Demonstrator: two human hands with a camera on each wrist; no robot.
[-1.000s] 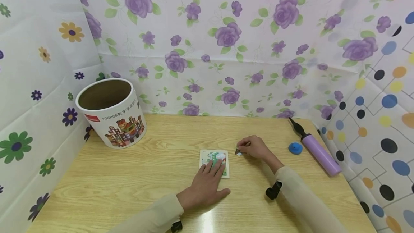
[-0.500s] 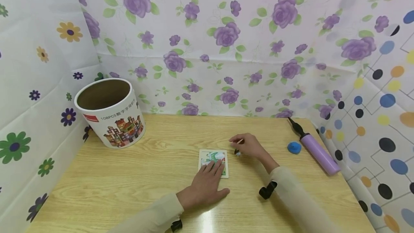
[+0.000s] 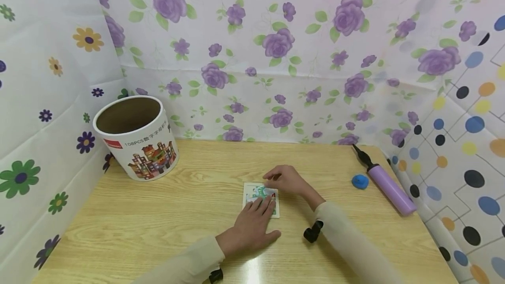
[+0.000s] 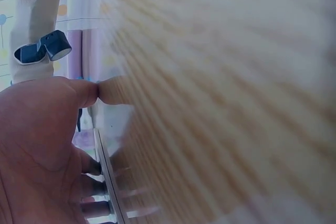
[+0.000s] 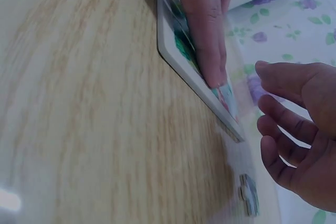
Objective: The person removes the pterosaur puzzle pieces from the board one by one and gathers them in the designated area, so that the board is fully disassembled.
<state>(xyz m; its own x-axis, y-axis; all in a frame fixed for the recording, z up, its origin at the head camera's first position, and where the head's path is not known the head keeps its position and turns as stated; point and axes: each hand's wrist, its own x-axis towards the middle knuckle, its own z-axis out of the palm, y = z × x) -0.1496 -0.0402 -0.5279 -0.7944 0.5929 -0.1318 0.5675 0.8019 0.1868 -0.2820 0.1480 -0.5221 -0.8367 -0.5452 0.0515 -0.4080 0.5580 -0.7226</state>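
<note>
A small wooden table boxed in by patterned sheets

The light wood-grain table (image 3: 165,214) fills the lower part of the head view, and a bright glare of overhead light sits on its near edge. Behind it hangs a white sheet printed with purple roses and green leaves (image 3: 276,43), creased in horizontal folds. On the left stands a white sheet with green, yellow and purple daisies (image 3: 35,113). On the right a white sheet carries blue, yellow, orange and black dots joined by thin lines (image 3: 469,143). The sheets meet at the table's back corners.
</note>
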